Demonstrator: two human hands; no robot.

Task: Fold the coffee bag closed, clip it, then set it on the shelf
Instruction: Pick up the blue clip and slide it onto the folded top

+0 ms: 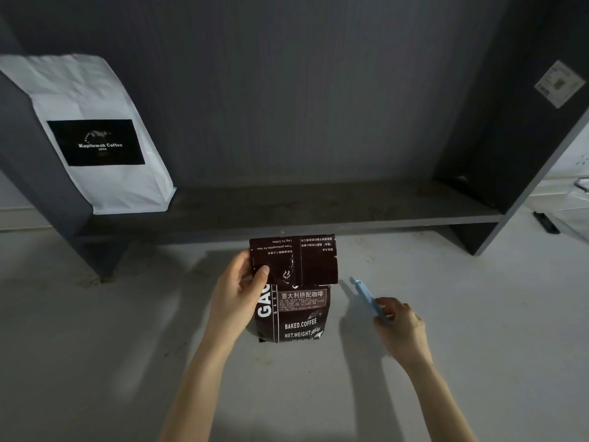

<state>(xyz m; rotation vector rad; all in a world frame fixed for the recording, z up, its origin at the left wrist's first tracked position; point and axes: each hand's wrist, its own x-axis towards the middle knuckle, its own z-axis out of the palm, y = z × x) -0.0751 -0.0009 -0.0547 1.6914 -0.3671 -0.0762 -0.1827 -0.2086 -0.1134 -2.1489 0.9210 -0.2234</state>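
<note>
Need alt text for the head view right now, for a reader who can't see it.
The left hand pinches the folded-over top of a dark coffee bag standing on a pale surface, while the right hand holds a light blue clip beside it. Behind, a white coffee bag leans on a dark shelf.

The left hand (237,290) covers the left edge of the dark coffee bag (293,301), leaving its large white lettering only partly readable. The bag's folded-down flap hides its upper front. Small print on the flap is illegible. The right hand (400,325) conceals the lower end of the blue clip (366,296). At upper right, the sticker (560,83) is blurred. Both forearms exit the bottom edge.
</note>
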